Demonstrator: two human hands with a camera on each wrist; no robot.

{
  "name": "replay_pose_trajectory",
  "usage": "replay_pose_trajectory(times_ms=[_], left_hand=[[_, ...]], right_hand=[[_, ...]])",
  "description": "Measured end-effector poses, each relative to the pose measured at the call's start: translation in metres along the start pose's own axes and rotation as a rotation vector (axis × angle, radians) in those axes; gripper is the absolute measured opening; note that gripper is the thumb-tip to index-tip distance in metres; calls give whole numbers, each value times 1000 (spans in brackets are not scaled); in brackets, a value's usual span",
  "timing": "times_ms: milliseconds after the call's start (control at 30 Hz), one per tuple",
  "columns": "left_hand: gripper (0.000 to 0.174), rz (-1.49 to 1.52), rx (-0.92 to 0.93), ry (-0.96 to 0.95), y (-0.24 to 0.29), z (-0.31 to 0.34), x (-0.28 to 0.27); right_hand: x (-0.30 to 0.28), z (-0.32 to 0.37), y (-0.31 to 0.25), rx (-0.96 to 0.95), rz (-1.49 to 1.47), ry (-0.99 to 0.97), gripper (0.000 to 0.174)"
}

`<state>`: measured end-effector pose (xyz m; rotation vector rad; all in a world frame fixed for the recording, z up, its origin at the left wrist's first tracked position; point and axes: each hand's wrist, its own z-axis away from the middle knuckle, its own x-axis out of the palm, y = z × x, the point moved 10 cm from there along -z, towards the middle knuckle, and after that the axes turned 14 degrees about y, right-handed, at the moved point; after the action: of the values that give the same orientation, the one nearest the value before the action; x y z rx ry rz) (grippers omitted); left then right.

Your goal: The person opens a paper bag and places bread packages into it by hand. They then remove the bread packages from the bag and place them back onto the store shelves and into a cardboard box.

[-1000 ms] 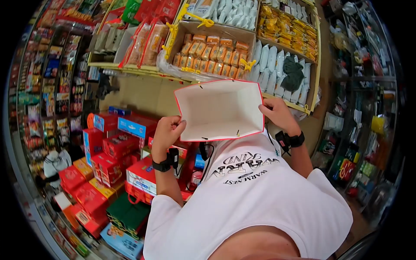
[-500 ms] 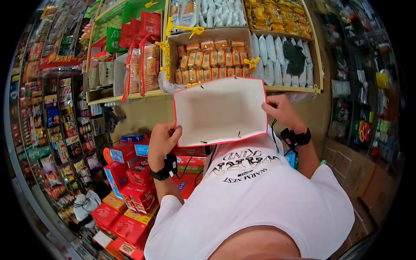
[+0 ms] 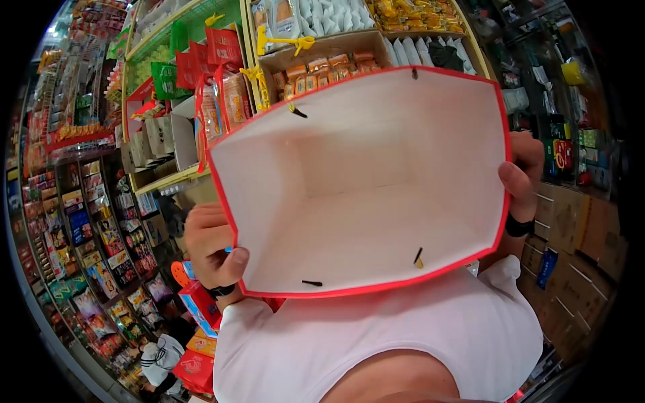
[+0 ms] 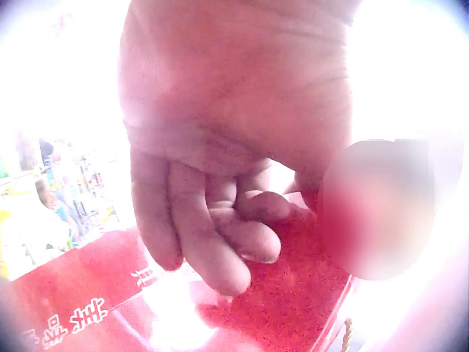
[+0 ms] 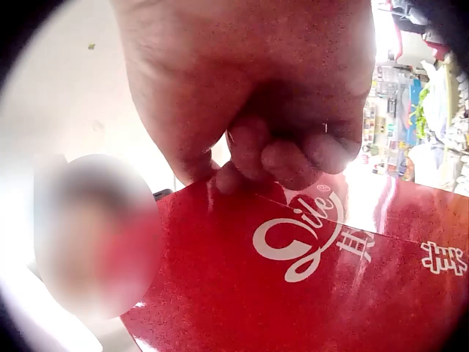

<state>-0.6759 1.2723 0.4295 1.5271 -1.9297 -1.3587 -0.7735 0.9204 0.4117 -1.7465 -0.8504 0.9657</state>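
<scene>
A red paper gift bag with a white inside fills the middle of the head view, its mouth turned up toward the head camera. Nothing lies inside it, and short dark cord ends poke through near its rim. My left hand pinches the left edge, thumb on the inner side and fingers outside. On the opposite edge my right hand does the same. In the right wrist view, white lettering shows on the bag's glossy red outside, with curled fingers against it. The left wrist view shows the left fingers along the red side.
Beyond the bag stands a display of bins with packaged snacks and red packets. Shelves of goods line the left. Cardboard boxes are stacked at right. Red gift boxes and another person are at lower left.
The bag has come up closer to the head camera and looks much larger, tilting slightly. Both hands have kept their hold on its edges. The view has turned, bringing cardboard boxes in at right.
</scene>
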Motion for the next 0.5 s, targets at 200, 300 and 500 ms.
replay_pose_trajectory(times_ms=[200,300,500], left_hand=[[45,-317,7,94,-29,-43,-15],[44,-313,-65,193,-45,-57,-13],[41,-454,-145,391,-63,-79,-24]], right_hand=[[11,-32,1,-49,6,134,32],[17,-55,33,52,-60,173,26],[29,-112,41,55,-118,156,26]])
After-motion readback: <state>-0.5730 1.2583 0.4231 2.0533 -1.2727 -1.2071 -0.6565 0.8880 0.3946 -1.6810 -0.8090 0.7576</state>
